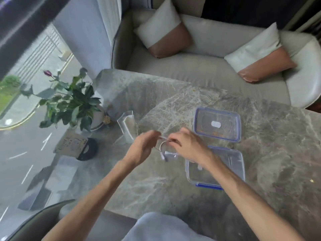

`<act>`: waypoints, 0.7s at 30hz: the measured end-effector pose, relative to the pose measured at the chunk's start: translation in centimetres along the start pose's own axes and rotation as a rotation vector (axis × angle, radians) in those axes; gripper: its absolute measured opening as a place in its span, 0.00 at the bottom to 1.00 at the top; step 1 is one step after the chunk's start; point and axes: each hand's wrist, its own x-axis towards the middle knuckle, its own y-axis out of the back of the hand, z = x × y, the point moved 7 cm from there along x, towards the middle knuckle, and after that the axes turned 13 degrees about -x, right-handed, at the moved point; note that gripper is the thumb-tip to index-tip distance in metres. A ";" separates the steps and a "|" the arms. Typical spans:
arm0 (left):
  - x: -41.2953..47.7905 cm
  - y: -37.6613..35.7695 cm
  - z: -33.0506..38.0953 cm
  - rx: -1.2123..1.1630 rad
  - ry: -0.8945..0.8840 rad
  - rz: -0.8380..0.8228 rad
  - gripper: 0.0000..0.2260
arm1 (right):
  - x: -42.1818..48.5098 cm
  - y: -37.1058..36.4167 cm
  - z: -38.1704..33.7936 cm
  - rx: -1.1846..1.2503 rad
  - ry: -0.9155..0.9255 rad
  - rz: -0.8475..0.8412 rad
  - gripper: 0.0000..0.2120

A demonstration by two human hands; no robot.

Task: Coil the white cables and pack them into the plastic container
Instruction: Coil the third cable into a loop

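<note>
Plastic container (231,171): clear, blue clips, open, near the tabletop's (156,185) right-centre. One small white piece shows inside by the right wrist; cannot tell what it is. Lid (225,131): flat on the tabletop just beyond the container, white label at centre.

White cable (164,151): looped in the air between both hands, just left of the container. Left hand (144,147): fingers curled, pinching a strand, blurred. Right hand (188,146): curled round the loop.

Grey marble tabletop. Potted plant (73,105) at the far-left corner. Pale sofa (208,72) with two cushions beyond the far edge.
</note>
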 end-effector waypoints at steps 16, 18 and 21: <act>2.6 -4.6 22.7 -0.661 0.101 -0.479 0.11 | -9.3 22.5 3.2 1.402 -0.141 0.447 0.07; 3.1 -4.6 26.1 -0.791 0.075 -0.568 0.10 | -11.4 25.7 4.5 0.787 -0.304 0.618 0.12; 5.5 -5.5 31.8 -0.976 0.020 -0.668 0.13 | -15.9 31.7 2.5 0.177 -0.228 1.042 0.19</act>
